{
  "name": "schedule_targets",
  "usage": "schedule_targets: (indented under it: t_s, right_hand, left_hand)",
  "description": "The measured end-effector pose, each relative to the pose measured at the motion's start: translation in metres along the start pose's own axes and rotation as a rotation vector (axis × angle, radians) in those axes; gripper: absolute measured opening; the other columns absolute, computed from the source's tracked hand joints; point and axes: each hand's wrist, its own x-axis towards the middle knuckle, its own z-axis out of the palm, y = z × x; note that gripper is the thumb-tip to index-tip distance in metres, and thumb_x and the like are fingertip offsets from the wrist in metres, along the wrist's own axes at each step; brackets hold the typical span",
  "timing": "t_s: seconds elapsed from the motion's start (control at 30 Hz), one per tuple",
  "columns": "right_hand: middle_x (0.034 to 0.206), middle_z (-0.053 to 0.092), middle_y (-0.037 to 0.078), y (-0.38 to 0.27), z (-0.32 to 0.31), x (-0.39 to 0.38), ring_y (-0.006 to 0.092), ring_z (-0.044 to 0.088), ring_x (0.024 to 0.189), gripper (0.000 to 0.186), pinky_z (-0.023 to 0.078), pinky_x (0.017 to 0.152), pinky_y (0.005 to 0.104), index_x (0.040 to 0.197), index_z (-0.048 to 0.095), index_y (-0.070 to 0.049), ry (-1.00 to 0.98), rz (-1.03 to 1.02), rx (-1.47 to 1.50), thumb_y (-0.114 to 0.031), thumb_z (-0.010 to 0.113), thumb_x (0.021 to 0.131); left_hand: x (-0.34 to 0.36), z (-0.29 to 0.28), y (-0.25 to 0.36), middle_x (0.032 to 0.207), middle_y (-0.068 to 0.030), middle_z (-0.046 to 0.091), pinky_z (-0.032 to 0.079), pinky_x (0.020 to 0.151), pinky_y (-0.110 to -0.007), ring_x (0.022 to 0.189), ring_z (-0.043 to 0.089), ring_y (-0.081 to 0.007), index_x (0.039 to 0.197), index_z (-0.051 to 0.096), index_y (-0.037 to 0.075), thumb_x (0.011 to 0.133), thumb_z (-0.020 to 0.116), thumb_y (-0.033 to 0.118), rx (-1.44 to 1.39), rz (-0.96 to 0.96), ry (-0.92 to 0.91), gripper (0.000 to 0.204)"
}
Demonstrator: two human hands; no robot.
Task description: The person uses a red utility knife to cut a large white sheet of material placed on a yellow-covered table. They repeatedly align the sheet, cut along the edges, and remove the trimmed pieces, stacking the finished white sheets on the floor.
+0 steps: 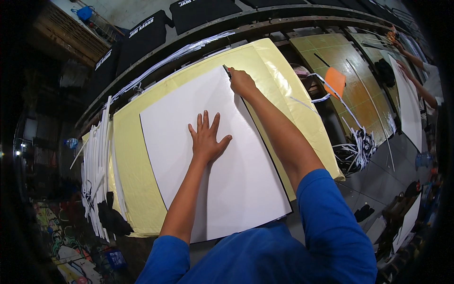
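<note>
A large white sheet (241, 184) with dark edges lies on a yellow-covered slab (130, 163). My left hand (206, 141) rests flat on the middle of the sheet, fingers spread. At the sheet's far right corner, my right hand (243, 84) is closed round a small dark tool with a touch of red, which looks like a utility knife (226, 70). Its tip is at the sheet's edge, and most of its handle is hidden in my fingers. My right forearm passes along the sheet's right edge.
Bundled white strips (97, 175) hang at the slab's left side, with a black cloth (113, 217) near them. On the right are a green-yellow board (347, 80), an orange piece (335, 81) and tangled strips (357, 149). Another person's arm (418, 80) reaches over a white sheet (409, 106).
</note>
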Motion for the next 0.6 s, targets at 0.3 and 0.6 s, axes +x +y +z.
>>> schedule_targets:
  t_s: [0.3,0.6]
  right_hand:
    - [0.091,0.069,0.026,-0.006,0.000,0.002,0.0395,0.070,0.085,0.026,0.057,0.074,0.0487,0.110,0.060,0.004,-0.025,0.014,-0.032,-0.010,0.044,0.095]
    - [0.086,0.069,0.025,-0.007,0.008,-0.011,0.0394,0.071,0.080,0.027,0.058,0.069,0.0468,0.109,0.059,0.009,0.012,-0.026,-0.059,-0.008,0.042,0.095]
  left_hand:
    - [0.002,0.002,-0.001,0.161,-0.0229,0.020,0.005,0.114,-0.068,0.150,0.012,-0.0408,0.154,0.034,0.017,0.082,0.065,0.053,0.031,-0.002,0.008,0.086]
    - [0.002,0.003,0.000,0.161,-0.0214,0.021,0.006,0.114,-0.068,0.150,0.013,-0.0396,0.154,0.034,0.020,0.083,0.065,0.055,0.056,-0.009,0.014,0.085]
